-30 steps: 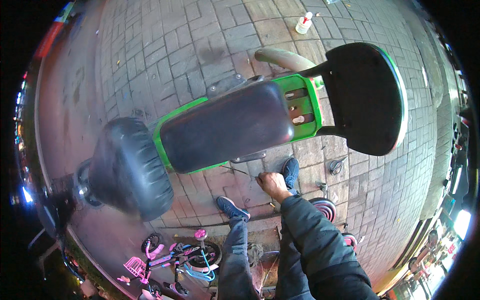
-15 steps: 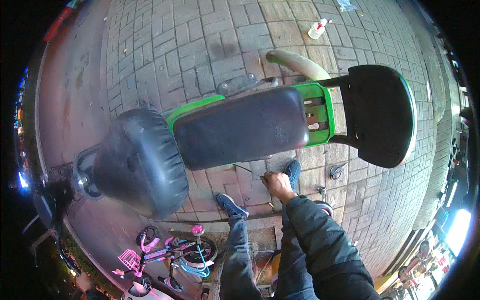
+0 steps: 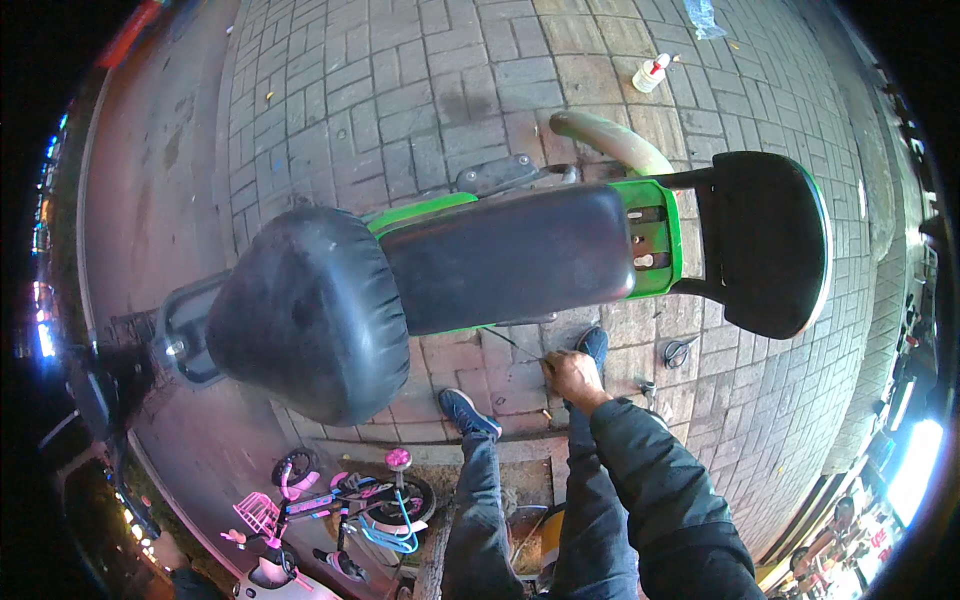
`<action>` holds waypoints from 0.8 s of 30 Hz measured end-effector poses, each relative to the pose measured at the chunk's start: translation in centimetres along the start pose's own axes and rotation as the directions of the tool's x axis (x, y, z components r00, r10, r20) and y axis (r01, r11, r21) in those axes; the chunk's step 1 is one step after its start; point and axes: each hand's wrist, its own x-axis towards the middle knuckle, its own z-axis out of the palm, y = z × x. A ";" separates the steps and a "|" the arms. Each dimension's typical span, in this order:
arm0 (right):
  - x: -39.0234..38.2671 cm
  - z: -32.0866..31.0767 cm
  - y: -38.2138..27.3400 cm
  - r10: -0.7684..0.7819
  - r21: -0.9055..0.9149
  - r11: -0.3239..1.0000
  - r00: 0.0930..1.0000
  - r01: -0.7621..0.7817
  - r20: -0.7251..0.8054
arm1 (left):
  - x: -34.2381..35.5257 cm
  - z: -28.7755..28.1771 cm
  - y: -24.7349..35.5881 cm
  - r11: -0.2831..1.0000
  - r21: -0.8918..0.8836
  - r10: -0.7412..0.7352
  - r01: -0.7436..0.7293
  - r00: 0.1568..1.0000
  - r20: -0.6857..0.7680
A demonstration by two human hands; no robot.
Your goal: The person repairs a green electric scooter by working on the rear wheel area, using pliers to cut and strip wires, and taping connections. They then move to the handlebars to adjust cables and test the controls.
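Note:
A green scooter point(image 3: 650, 285) spans the view, with a rounded black saddle point(image 3: 305, 310), a long padded seat point(image 3: 510, 255) and a backrest point(image 3: 765, 240) at the right. My right hand point(image 3: 573, 377) is closed on the near end of a thin dark rod point(image 3: 512, 340), whose far part reaches beneath the long seat. My left hand point(image 3: 165, 552) is at the dim lower left edge, beside the end of the handlebar point(image 3: 120, 470); its fingers are unclear. My feet stand on the paving just this side of the scooter.
A small white bottle point(image 3: 648, 75) and a plastic bag point(image 3: 703, 18) lie beyond the scooter. A coiled dark cable point(image 3: 678, 352) is right of my foot. A pink child's bike point(image 3: 330, 505) is at lower left, a kerb point(image 3: 90, 230) far left, lit shopfronts point(image 3: 910, 470) at right.
The view has shifted: the long seat, bottle and rod sit further right in the picture. My right hand still grips the rod, now further right; my left hand appears slightly higher.

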 end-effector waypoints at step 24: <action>1.6 -1.3 -0.5 -0.036 -0.046 0.998 0.996 0.040 0.084 | -0.3 0.0 0.2 0.967 -0.246 0.043 -0.066 0.995 -0.094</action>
